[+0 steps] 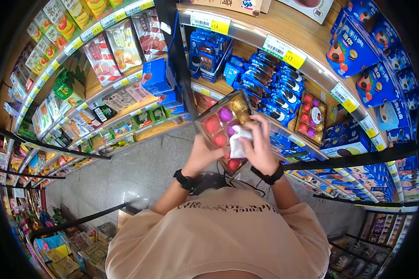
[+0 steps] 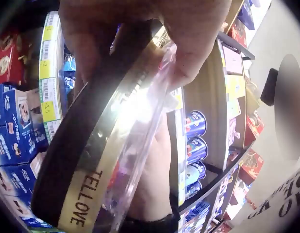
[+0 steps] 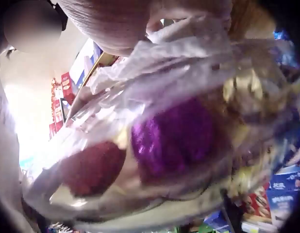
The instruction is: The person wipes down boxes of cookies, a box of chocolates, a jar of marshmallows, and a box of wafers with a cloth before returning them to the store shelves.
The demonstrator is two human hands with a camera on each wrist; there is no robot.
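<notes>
A clear-lidded box of foil-wrapped chocolates [image 1: 212, 124], with red, purple and gold balls, is held tilted in front of the chest. My left hand [image 1: 201, 156] grips its near left edge, thumb over the lid. My right hand [image 1: 261, 149] pinches a crumpled white tissue [image 1: 238, 145] against the lid, hiding some of the chocolates. From the left wrist, the box's dark side shows a gold band [image 2: 82, 201] lettered TELLOVE. Close up in the right wrist view, a purple foil ball [image 3: 174, 136] shows through the clear plastic beneath the tissue.
A similar chocolate box [image 1: 305, 114] stands on the right shelf beside blue cookie packs [image 1: 265, 79]. Shelf edges with price tags [image 1: 284, 50] curve close in front of the hands. Snack shelves [image 1: 121, 93] line the left, above a grey tiled floor [image 1: 97, 186].
</notes>
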